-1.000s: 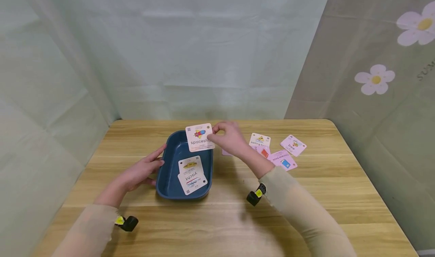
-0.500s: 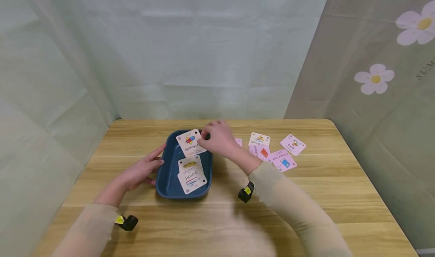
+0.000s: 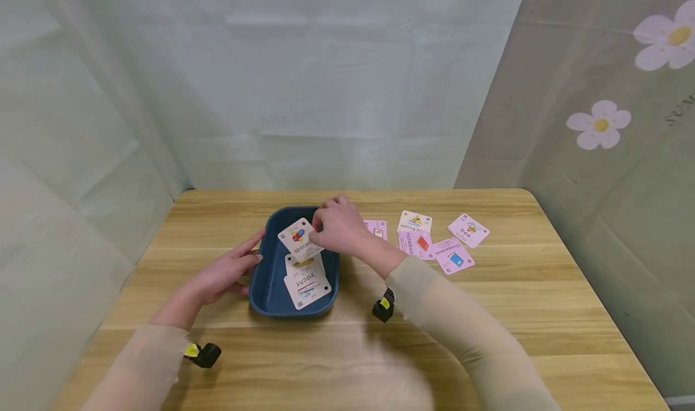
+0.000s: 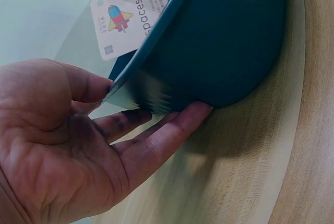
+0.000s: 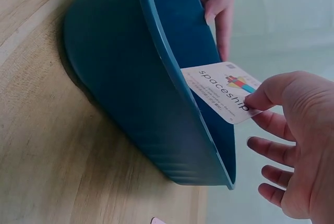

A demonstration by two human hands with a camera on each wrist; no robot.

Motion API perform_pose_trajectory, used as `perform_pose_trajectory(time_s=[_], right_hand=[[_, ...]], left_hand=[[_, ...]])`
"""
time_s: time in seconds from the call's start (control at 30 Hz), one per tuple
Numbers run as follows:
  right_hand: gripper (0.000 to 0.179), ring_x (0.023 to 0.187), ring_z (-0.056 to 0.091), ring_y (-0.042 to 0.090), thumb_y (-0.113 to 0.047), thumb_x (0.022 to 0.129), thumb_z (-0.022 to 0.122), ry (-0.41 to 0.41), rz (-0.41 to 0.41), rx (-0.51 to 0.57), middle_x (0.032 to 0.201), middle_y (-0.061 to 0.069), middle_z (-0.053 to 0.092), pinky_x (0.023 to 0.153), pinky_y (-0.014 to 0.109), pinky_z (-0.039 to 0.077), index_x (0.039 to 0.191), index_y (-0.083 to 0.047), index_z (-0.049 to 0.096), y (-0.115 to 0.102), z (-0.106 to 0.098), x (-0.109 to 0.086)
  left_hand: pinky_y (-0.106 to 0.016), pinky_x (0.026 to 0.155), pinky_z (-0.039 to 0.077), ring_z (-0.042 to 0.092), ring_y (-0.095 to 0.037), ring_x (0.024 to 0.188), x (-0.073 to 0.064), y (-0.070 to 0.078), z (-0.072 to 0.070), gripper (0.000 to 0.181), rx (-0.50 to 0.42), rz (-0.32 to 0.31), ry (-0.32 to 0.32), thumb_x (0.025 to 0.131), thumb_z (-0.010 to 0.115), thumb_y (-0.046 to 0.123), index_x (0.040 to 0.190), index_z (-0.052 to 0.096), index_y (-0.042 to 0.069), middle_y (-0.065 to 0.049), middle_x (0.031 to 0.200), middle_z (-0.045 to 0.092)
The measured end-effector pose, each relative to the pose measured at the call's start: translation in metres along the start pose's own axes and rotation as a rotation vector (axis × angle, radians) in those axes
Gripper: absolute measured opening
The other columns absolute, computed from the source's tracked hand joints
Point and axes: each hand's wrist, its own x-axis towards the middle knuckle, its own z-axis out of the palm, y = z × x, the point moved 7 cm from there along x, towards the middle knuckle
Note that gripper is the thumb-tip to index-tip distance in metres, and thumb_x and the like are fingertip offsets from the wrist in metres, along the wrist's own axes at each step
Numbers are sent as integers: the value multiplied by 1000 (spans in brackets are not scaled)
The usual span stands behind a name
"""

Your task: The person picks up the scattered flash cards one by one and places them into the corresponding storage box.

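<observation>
In the head view, a spaceship card (image 3: 295,237) is held over the dark blue plastic bin (image 3: 260,290), above two cards lying inside. My right hand (image 3: 342,227) pinches that card by one edge between thumb and index finger; the other fingers are loosely bent, as the right wrist view shows. My left hand (image 3: 230,272) holds the bin's left side, its thumb at the rim and its fingers against the outer wall. A yacht card (image 3: 307,287) lies on the bin floor, partly covering another card (image 3: 290,263) with a yellow picture.
On the wooden table (image 3: 488,332), right of the bin, lie a sailing boat card (image 3: 415,221), a notebook card (image 3: 414,244), a Chinese book card (image 3: 453,257) and a bee card (image 3: 469,230). A pink card (image 3: 376,227) is partly hidden by my right hand. Cloth walls stand behind.
My right hand has moved left and slightly down with the spaceship card, which has turned and now overlaps the card with the yellow picture. My left hand has stayed at the bin.
</observation>
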Motion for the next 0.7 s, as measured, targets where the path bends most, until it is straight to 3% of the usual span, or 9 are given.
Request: perform_pose_trajectory(time_s=[0.7], right_hand=[[15,134,36,27,-40,90,71,-99,-75,-53,123,-4,63,112,49,29,80,-27,69,-4,15,4]], left_hand=[[-46,80,59,57,-40,119,-1,0,0,66,0,14,-2,111,40,23,165,4,39,-29,165,13]])
